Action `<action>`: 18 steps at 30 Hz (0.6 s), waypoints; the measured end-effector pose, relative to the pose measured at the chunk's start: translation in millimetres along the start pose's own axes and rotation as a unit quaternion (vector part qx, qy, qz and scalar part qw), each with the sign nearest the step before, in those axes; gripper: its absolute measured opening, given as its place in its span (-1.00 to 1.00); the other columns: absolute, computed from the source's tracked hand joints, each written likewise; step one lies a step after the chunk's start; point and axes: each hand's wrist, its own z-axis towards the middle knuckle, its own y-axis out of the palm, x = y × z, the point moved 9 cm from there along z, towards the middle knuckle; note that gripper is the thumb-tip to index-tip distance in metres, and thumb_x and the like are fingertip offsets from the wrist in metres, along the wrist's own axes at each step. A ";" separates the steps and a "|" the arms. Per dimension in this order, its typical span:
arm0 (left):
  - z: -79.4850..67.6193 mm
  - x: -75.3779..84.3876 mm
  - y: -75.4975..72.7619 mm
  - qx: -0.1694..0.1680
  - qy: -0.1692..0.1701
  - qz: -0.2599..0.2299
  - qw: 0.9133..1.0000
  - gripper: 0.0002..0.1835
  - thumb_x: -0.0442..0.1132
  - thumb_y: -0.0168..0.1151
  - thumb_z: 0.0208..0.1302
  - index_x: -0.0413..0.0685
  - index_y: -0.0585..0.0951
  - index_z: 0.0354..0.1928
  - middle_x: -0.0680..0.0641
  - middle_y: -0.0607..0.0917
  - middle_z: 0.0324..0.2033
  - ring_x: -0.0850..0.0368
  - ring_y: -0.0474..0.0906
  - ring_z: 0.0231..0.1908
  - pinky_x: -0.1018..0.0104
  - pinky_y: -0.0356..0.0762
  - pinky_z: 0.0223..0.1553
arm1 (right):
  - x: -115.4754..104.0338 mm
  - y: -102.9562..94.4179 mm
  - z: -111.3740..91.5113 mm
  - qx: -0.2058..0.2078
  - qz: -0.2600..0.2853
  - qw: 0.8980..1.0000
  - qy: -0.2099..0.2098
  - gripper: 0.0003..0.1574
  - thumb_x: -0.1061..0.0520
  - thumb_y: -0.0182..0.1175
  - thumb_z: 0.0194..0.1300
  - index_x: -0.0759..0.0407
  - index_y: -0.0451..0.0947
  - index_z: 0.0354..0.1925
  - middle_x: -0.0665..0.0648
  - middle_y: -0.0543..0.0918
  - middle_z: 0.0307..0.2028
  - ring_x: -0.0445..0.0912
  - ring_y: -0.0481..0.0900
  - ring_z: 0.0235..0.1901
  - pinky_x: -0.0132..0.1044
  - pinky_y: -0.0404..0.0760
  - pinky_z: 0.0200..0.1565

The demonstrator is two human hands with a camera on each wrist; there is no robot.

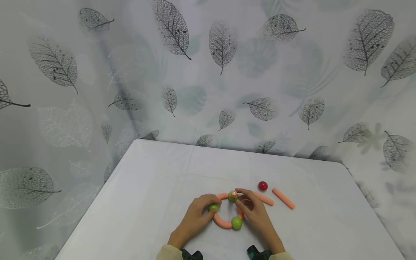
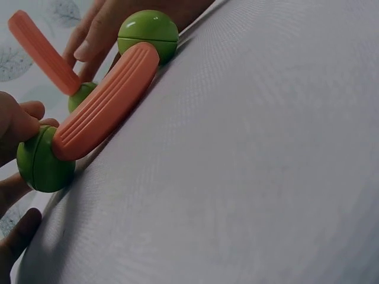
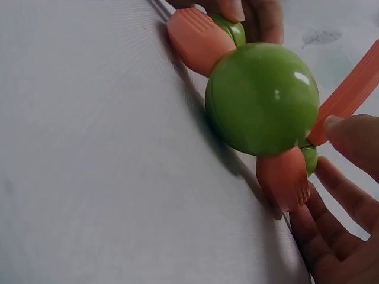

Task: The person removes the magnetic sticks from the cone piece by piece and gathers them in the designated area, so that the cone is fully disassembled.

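On the white table three green balls and curved orange sticks form a ring. My left hand (image 1: pixel 199 211) pinches the left green ball (image 1: pixel 213 207) between thumb and fingers. At the ring's far right, my right hand (image 1: pixel 256 213) has its thumb and fingers about the far green ball (image 1: pixel 231 198), beside the right curved stick (image 1: pixel 240 213). From that far ball a straight orange stick (image 2: pixel 44 53) stands up. The near green ball (image 3: pixel 260 97) joins the right curved stick to the near curved stick (image 1: pixel 222 222), and neither hand touches it.
Right of the ring lie two loose straight orange sticks, one partly behind the right hand (image 1: pixel 264 198) and another (image 1: pixel 283 198) farther right. A red ball (image 1: pixel 263 186) sits just beyond them. A leaf-patterned curtain (image 1: pixel 208 90) hangs behind the table (image 1: pixel 146 180).
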 end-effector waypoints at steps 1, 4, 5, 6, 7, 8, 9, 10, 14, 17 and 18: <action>-0.2 -1.3 0.6 -0.003 -0.009 -0.004 1.000 -0.74 -0.38 0.35 0.33 -0.03 0.71 0.03 0.07 0.79 0.03 0.17 0.67 0.15 0.14 0.58 0.27 | -0.8 -0.5 -0.6 0.003 -0.002 1.000 -0.008 -0.53 0.12 0.35 0.41 -0.08 0.59 0.26 0.01 0.69 0.15 -0.08 0.66 0.06 -0.37 0.65 0.09; -0.4 -2.6 1.1 0.000 -0.013 0.000 1.000 -0.70 -0.40 0.35 0.30 -0.04 0.70 0.06 0.08 0.78 0.04 0.17 0.67 0.14 0.14 0.59 0.24 | -2.9 -1.8 -2.8 0.012 0.000 0.999 -0.031 -0.59 0.11 0.37 0.40 -0.11 0.62 0.19 0.00 0.69 0.13 -0.07 0.68 0.02 -0.37 0.66 0.07; -0.4 -2.6 1.0 0.002 -0.012 0.004 1.000 -0.68 -0.40 0.35 0.28 -0.04 0.70 0.06 0.09 0.77 0.04 0.17 0.67 0.14 0.13 0.59 0.23 | -3.9 -2.4 -3.4 0.015 -0.001 0.999 -0.038 -0.60 0.12 0.37 0.40 -0.11 0.63 0.17 0.00 0.69 0.13 -0.05 0.68 0.02 -0.37 0.67 0.07; -0.2 -2.6 1.1 0.003 -0.010 0.008 1.000 -0.69 -0.39 0.35 0.28 -0.03 0.70 0.06 0.09 0.76 0.05 0.17 0.66 0.14 0.13 0.59 0.23 | -4.5 -3.0 -3.7 0.018 0.000 0.999 -0.045 -0.60 0.14 0.38 0.39 -0.12 0.63 0.15 -0.01 0.69 0.13 -0.05 0.68 0.02 -0.36 0.67 0.06; 0.0 -2.4 0.8 0.005 -0.007 0.014 1.000 -0.69 -0.38 0.35 0.29 -0.03 0.70 0.06 0.09 0.75 0.06 0.17 0.66 0.13 0.12 0.59 0.21 | -5.2 -3.3 -4.0 0.019 -0.002 0.998 -0.052 -0.60 0.16 0.38 0.38 -0.13 0.63 0.14 -0.01 0.69 0.12 -0.06 0.68 0.01 -0.36 0.68 0.06; 0.1 -2.2 0.4 0.009 -0.004 0.022 1.000 -0.69 -0.37 0.35 0.29 -0.02 0.70 0.06 0.09 0.74 0.06 0.16 0.66 0.13 0.10 0.60 0.20 | -5.2 -3.7 -4.3 0.021 -0.001 0.998 -0.055 -0.59 0.17 0.38 0.38 -0.15 0.63 0.14 -0.03 0.69 0.11 -0.08 0.68 -0.01 -0.36 0.68 0.05; 0.2 -2.3 0.0 0.012 -0.003 0.031 0.999 -0.70 -0.36 0.35 0.30 -0.02 0.70 0.06 0.08 0.74 0.06 0.16 0.66 0.14 0.09 0.60 0.18 | -5.6 -3.8 -4.2 0.021 -0.002 0.998 -0.059 -0.58 0.19 0.38 0.37 -0.16 0.63 0.13 -0.04 0.69 0.10 -0.10 0.68 -0.02 -0.36 0.68 0.04; 0.2 -2.1 -0.6 0.016 -0.001 0.043 0.999 -0.70 -0.34 0.34 0.30 -0.02 0.70 0.06 0.08 0.74 0.06 0.15 0.66 0.13 0.07 0.60 0.17 | -5.7 -3.9 -4.0 0.021 -0.004 0.998 -0.063 -0.56 0.21 0.39 0.36 -0.18 0.63 0.12 -0.06 0.69 0.10 -0.13 0.67 -0.03 -0.36 0.69 0.03; -0.7 -3.2 -2.0 0.026 -0.016 0.081 0.996 -0.70 -0.24 0.33 0.37 0.02 0.70 0.12 0.07 0.73 0.09 0.11 0.64 0.17 -0.07 0.52 0.19 | -7.2 -3.3 -3.6 0.022 -0.013 0.997 -0.077 -0.49 0.26 0.40 0.33 -0.22 0.61 0.13 -0.09 0.69 0.06 -0.20 0.65 -0.08 -0.37 0.69 -0.03; -1.6 -5.5 -1.0 0.015 -0.043 0.086 0.995 -0.68 -0.17 0.31 0.42 0.06 0.69 0.17 0.09 0.72 0.13 0.09 0.59 0.24 -0.16 0.42 0.24 | -9.3 -1.6 -3.0 0.027 -0.034 0.995 -0.094 -0.46 0.28 0.42 0.29 -0.18 0.62 0.15 -0.07 0.69 0.03 -0.25 0.62 -0.14 -0.37 0.69 -0.12; -1.7 -6.0 -0.5 0.010 -0.051 0.088 0.995 -0.67 -0.15 0.30 0.43 0.08 0.69 0.19 0.09 0.72 0.14 0.08 0.58 0.26 -0.17 0.39 0.25 | -10.0 -0.8 -2.8 0.029 -0.044 0.994 -0.099 -0.45 0.28 0.43 0.28 -0.15 0.62 0.16 -0.05 0.68 0.02 -0.26 0.60 -0.18 -0.38 0.68 -0.15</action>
